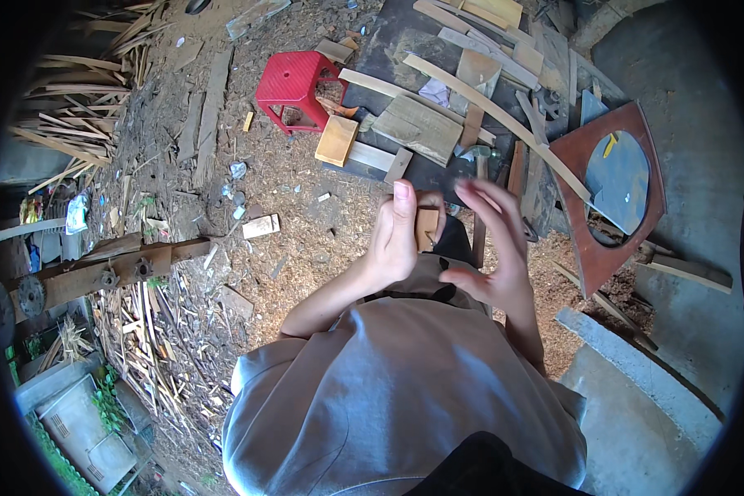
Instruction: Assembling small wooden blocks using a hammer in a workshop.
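Note:
Close in front of my body, my left hand (395, 233) is closed round a small brown wooden block (426, 227), its thumb pointing up. Part of the block is hidden behind the fingers. To the right of it, my right hand (502, 248) is raised with thumb and fingers apart, and nothing shows between them. Its fingertips are slightly blurred. Beyond both hands, a dark low work surface (388, 62) carries a grey weathered board (417, 128) and a long curved wooden strip (504, 124).
A red plastic stool (293, 83) stands ahead on the left, near a light wooden block (336, 140). On the right leans a reddish-brown panel (574, 165) with an oval opening. Sawdust (306, 231) and wood scraps cover the floor. Piled sticks (153, 331) lie at left.

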### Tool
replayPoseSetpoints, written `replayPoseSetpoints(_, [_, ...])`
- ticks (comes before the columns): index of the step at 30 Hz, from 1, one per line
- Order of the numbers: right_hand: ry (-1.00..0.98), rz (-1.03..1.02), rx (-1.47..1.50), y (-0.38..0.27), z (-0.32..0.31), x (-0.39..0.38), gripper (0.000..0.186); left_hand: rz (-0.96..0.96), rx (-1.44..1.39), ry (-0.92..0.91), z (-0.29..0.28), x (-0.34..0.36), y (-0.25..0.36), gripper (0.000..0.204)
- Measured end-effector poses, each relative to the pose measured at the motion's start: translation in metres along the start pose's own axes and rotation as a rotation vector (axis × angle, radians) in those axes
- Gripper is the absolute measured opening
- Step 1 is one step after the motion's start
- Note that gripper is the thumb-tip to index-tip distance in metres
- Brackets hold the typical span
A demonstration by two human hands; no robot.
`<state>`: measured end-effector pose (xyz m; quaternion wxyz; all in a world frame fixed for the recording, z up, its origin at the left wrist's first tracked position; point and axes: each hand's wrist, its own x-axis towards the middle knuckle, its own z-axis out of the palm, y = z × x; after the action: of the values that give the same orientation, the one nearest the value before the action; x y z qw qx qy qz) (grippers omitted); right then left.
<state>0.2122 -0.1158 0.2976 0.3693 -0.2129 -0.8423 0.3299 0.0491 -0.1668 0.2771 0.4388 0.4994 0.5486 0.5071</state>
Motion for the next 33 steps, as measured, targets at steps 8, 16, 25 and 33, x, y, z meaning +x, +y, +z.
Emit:
replayPoseSetpoints(8, [-0.05,-0.2,0.072,0.011,0.021,0.002,0.06,0.154,-0.006,0.038,0.009,-0.01,0.006,0.067])
replayPoseSetpoints(16, [0.165,-0.296,-0.239,0.016,0.035,-0.01,0.047,0.131,0.013,0.051,0.014,-0.012,0.008,0.062])
replayPoseSetpoints(25, [0.196,-0.233,-0.281,0.019,0.037,-0.018,0.044,0.092,-0.048,0.078,0.022,-0.01,0.001,0.064])
replayPoseSetpoints(33, [0.105,-0.135,-0.126,-0.001,0.019,-0.012,0.048,-0.138,0.073,0.105,0.009,-0.005,0.005,0.072])
